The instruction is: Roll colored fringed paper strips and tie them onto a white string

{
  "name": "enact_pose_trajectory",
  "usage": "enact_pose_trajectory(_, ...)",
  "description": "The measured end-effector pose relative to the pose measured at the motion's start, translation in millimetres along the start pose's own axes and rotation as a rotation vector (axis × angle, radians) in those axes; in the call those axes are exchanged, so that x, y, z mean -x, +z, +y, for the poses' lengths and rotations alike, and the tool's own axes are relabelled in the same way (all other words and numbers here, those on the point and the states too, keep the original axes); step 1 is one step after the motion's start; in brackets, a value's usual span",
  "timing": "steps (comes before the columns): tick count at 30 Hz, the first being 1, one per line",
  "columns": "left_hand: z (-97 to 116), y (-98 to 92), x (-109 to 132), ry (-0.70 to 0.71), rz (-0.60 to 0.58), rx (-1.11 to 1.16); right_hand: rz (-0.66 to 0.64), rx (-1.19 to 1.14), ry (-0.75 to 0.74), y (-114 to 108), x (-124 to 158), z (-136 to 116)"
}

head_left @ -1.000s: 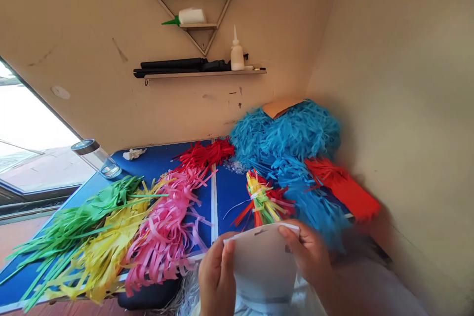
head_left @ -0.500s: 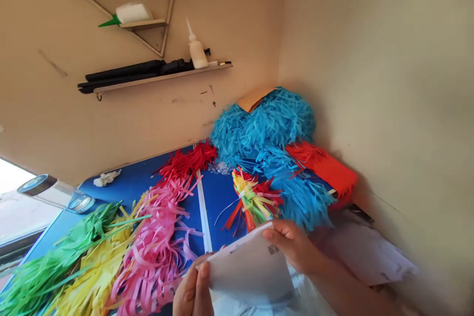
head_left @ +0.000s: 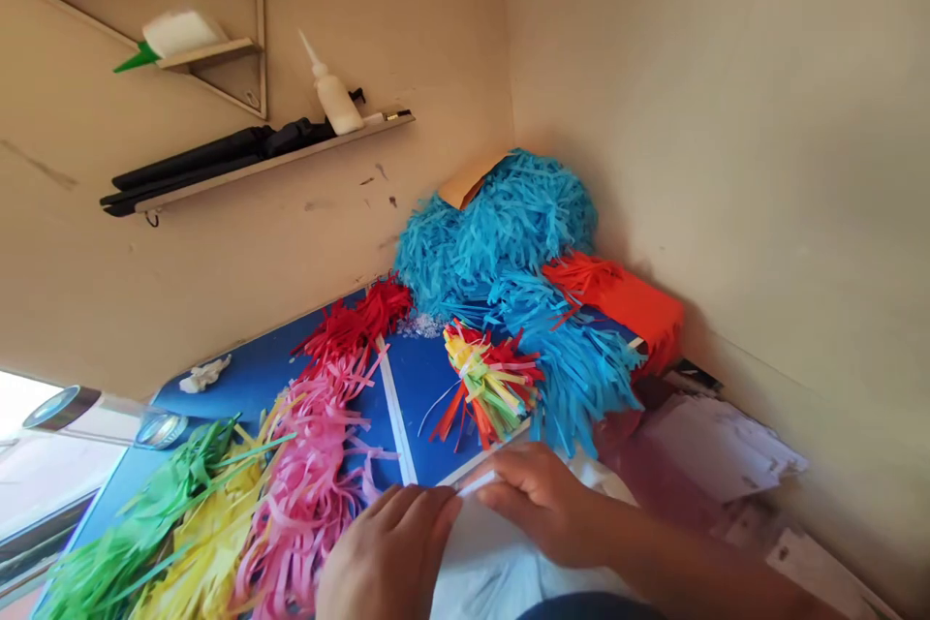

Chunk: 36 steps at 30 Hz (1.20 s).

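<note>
My left hand (head_left: 385,557) and my right hand (head_left: 542,499) meet at the near edge of the blue table (head_left: 421,378). Both press down on a white sheet of paper (head_left: 483,572), fingers closed along its folded top edge. Just beyond my hands lies a small multicoloured tassel (head_left: 490,383) of red, yellow and green strips. To the left lie pink fringed paper (head_left: 312,475), yellow fringe (head_left: 210,542) and green fringe (head_left: 138,523).
A big blue fringed piñata (head_left: 519,252) with an orange-red part (head_left: 625,300) fills the corner. Red fringe (head_left: 356,320) lies by the wall. Loose white papers (head_left: 719,450) sit at the right. A clear jar (head_left: 102,417) lies at left. A glue bottle (head_left: 330,92) stands on a wall shelf.
The sheet was held up and curved between my hands; now it is pressed down flat low in front of me. The view has swung right and tilted.
</note>
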<state>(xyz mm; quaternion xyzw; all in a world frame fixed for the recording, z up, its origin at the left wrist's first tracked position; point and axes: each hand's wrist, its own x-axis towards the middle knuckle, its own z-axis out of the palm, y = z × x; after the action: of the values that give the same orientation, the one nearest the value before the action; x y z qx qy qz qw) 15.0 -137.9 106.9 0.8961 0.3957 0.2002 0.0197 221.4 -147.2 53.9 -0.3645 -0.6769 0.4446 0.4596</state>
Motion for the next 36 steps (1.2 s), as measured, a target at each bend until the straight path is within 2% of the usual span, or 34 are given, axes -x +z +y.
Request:
enact_pose_trajectory(4,3,16.1,-6,-0.011,0.061,0.064,0.101,-0.214,0.115,3,7,18)
enact_pose_trajectory(7,4,24.4,-5,-0.007,0.100,0.035,0.128,-0.361,0.113,3,14,31)
enact_pose_trajectory(9,4,27.1,-6,0.004,0.130,-0.015,0.146,-0.319,0.098,1,18,34)
enact_pose_trajectory(14,4,29.1,-8,0.086,0.170,-0.095,0.298,-0.131,0.075,2,23,29)
enact_pose_trajectory(17,6,30.0,-11,0.115,0.154,-0.094,0.318,-0.146,0.094,4,22,29)
enact_pose_trajectory(21,15,34.3,-20,0.080,0.155,-0.171,0.327,-0.205,0.127,3,20,32)
enact_pose_trajectory(25,13,31.8,-23,0.110,0.169,-0.155,0.319,-0.104,0.106,-7,16,27)
enact_pose_trajectory(27,5,25.9,-18,-0.010,0.140,-0.046,0.373,-0.053,0.109,-17,14,24)
enact_pose_trajectory(29,-3,20.1,-11,-0.207,0.095,0.142,0.416,-0.056,0.107,-26,11,22)
enact_pose_trajectory(32,-7,17.6,-1,-0.453,0.096,0.440,0.386,-0.065,0.083,-34,8,23)
enact_pose_trajectory(36,-3,22.4,1,-0.573,0.174,0.651,0.335,-0.077,0.068,-36,4,26)
